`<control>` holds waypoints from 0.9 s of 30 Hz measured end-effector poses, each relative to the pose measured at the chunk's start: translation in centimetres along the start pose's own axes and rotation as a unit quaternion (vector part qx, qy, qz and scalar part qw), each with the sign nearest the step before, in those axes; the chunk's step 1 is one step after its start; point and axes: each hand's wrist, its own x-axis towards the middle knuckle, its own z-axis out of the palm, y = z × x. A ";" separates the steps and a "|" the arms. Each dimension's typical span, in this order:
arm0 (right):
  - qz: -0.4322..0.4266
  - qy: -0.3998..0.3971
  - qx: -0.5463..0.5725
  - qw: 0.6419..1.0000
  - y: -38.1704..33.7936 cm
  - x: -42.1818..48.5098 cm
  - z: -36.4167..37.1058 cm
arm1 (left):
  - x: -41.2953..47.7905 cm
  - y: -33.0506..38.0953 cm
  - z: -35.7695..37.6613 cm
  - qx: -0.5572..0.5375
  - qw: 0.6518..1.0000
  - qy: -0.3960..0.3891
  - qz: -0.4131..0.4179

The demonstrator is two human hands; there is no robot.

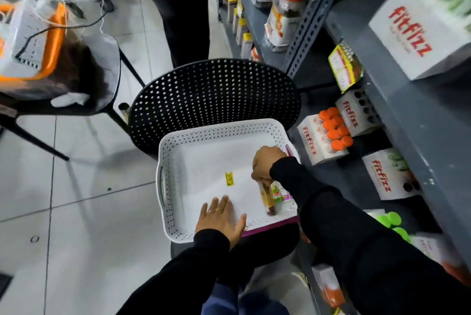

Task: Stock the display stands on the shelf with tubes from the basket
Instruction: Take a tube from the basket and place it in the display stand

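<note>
A white perforated basket (175, 151) rests on a black perforated chair (211, 95) beside the grey shelf (407, 116). My right hand (265, 161) is inside the basket, shut on a brown and yellow tube (267, 197) that points toward me. A second tube with a green and purple label (279, 193) lies under it by the basket's right wall. My left hand (221, 217) lies flat and open on the basket's near rim. On the shelf, one white display stand (309, 141) holds several orange-capped tubes (335, 128). Another stand (356, 113) shows empty holes.
A yellow sticker (229, 178) lies on the basket floor. More white boxes (423, 31) and jars (285, 14) fill the shelves. Green-capped tubes (390, 219) sit lower right. Another person's dark legs (186, 8) stand behind the chair. A second chair (84, 85) carrying an orange and white device stands left.
</note>
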 end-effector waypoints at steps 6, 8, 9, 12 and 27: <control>-0.022 0.019 0.045 0.999 4.2 -7.6 -5.2 | -0.6 0.6 -0.7 0.021 0.998 0.049 0.029; -0.014 0.059 0.023 0.998 6.2 -10.5 -6.7 | -0.3 1.7 -1.1 0.026 0.995 0.084 0.053; -0.008 0.078 0.004 0.997 7.2 -12.1 -7.4 | 0.1 2.6 -1.4 0.032 0.991 0.108 0.073; 0.033 0.162 0.000 0.986 10.4 -17.0 -9.0 | 2.2 7.3 -3.4 0.042 0.973 0.177 0.141; 0.174 0.389 0.171 0.889 21.4 -37.1 -10.1 | -0.9 32.5 -7.5 0.072 0.825 0.248 0.503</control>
